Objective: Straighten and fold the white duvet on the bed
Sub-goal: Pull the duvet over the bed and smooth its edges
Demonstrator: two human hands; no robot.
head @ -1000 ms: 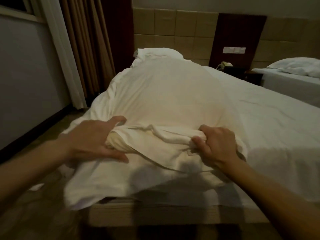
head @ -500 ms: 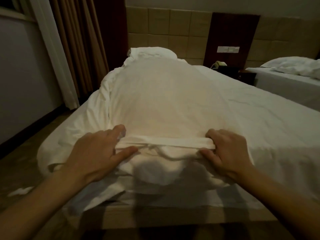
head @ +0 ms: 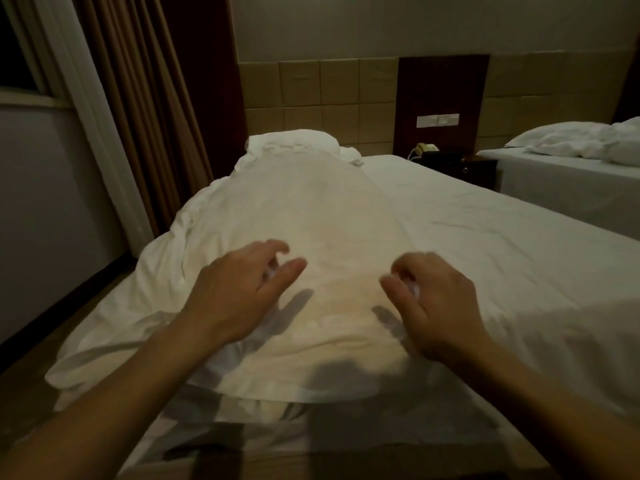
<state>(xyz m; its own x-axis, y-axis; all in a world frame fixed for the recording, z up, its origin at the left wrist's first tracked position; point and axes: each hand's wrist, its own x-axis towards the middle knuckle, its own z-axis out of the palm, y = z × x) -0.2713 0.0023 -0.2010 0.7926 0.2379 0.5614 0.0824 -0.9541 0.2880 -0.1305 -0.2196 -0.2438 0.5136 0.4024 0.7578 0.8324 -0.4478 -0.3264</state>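
Fingers loose and spread on the left hand (head: pixel 239 292), thumb stretched out toward the middle, nothing gripped. The right hand (head: pixel 429 303) has its fingers curled slightly inward, blurred, and they hold nothing either. Both hands hover just above the near end of the white duvet (head: pixel 304 230), casting dark finger shadows on the cloth beneath. The duvet lies as a long, narrow heap down the left half of the bed (head: pixel 502 244), running from the near edge to the far end, its left side rumpled and spilling toward the floor. At the far end sits a crumpled pillow (head: pixel 294 143). To the right, bare sheet. Beyond, a dark nightstand (head: pixel 460 168) with a telephone (head: pixel 424 148), then a second bed (head: pixel 571 178) at far right. Brown curtains (head: pixel 145 116) hang at left.
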